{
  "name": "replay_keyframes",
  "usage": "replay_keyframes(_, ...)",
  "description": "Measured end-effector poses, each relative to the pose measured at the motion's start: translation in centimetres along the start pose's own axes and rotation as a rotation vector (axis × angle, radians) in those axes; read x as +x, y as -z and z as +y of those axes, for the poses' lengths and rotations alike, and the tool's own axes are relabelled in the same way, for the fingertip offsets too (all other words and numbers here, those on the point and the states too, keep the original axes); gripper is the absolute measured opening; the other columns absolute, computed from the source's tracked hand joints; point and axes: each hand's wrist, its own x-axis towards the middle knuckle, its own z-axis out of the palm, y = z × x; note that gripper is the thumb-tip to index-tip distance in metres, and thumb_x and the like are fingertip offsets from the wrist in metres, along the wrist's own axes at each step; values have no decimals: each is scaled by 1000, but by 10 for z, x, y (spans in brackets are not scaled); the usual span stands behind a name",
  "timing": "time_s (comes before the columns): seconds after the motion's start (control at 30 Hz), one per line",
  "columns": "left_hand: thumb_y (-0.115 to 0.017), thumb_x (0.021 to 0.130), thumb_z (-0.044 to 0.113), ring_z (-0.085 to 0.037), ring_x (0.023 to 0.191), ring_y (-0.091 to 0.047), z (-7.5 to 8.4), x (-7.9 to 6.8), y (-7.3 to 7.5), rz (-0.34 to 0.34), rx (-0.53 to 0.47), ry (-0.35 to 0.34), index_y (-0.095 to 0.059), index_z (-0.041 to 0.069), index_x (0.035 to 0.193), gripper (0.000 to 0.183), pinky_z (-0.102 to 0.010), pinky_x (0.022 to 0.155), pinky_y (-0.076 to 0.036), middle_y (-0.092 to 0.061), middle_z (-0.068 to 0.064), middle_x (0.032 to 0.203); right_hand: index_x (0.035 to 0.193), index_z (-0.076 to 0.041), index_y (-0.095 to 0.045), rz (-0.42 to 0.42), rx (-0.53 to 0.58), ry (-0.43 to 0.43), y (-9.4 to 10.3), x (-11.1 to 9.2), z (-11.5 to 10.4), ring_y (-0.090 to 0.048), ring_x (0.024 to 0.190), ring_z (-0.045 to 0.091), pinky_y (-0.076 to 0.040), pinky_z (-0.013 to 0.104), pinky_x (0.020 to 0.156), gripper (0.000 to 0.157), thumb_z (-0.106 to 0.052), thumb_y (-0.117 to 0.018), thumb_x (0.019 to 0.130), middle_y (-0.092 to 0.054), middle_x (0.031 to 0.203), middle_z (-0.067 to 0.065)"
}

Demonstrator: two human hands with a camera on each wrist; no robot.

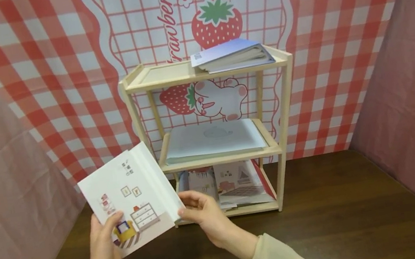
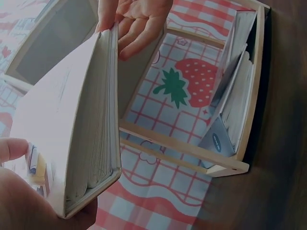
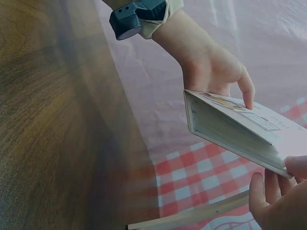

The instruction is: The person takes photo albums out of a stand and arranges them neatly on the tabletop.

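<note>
Both hands hold a white photo album tilted in front of the shelf's left side. Its cover carries a drawn dresser, a yellow armchair and small picture frames. My left hand grips the lower left edge, thumb over the cover and fingers behind. At the spine's lower corner, my right hand pinches the album between thumb and fingers. Thick page edges show between the covers in the left wrist view. In the right wrist view, the left hand is above and the right hand at lower right.
A three-tier wooden shelf stands on the dark wooden table. A purple-blue album lies on top. The middle tier bears a pale flat album; the bottom tier holds several books. Checked strawberry cloth hangs behind.
</note>
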Motion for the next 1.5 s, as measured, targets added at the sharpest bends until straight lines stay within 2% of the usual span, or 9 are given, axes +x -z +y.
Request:
replay_keyframes(0.2, -49, 92, 10, -3, 73, -58, -4, 1, 7, -27, -21, 21, -39, 24, 110, 25, -20, 64, -44, -63, 15, 86, 119, 7, -52, 14, 9, -16, -4, 0, 3, -57, 86, 12, -51, 31, 80, 40, 5, -59, 80, -61, 99, 9)
replay_keyframes(0.43, -46, 93, 13, -3, 71, -59, -8, 4, 15, -58, -20, 57, -39, 25, 109, 21, -21, 63, -45, -63, 15, 85, 118, 9, -53, 4, 26, -17, -7, 1, 6, -58, 83, 13, -52, 30, 76, 39, 10, -57, 79, -59, 91, 3)
replay_keyframes(0.57, -46, 93, 13, -3, 71, -58, -10, 5, 21, -69, -32, 72, -40, 25, 110, 22, -21, 63, -45, -63, 15, 85, 118, 10, -53, 2, 27, -19, -9, 2, 10, -57, 79, 10, -51, 27, 73, 38, 11, -56, 80, -59, 91, 4)
replay_keyframes(0.97, -43, 94, 14, -3, 73, -57, -20, 14, 39, -115, -8, 175, -40, 28, 109, 21, -22, 67, -45, -62, 16, 83, 112, 17, -51, 38, 72, -41, -11, 2, 25, -60, 75, 12, -53, 31, 75, 34, 12, -57, 78, -61, 88, 7)
replay_keyframes(1.23, -42, 94, 11, -5, 71, -59, -28, 18, 53, -155, -30, 193, -43, 29, 106, 22, -25, 63, -47, -64, 13, 81, 112, 17, -51, 41, 83, -65, -12, 3, 37, -61, 76, 13, -53, 30, 75, 34, 12, -56, 79, -62, 91, 10)
replay_keyframes(1.5, -42, 93, 9, -5, 71, -60, -31, 19, 56, -160, -10, 225, -45, 28, 104, 22, -25, 62, -49, -64, 12, 80, 113, 17, -51, 61, 102, -88, -12, 4, 45, -61, 77, 13, -53, 33, 78, 35, 14, -54, 79, -61, 93, 12)
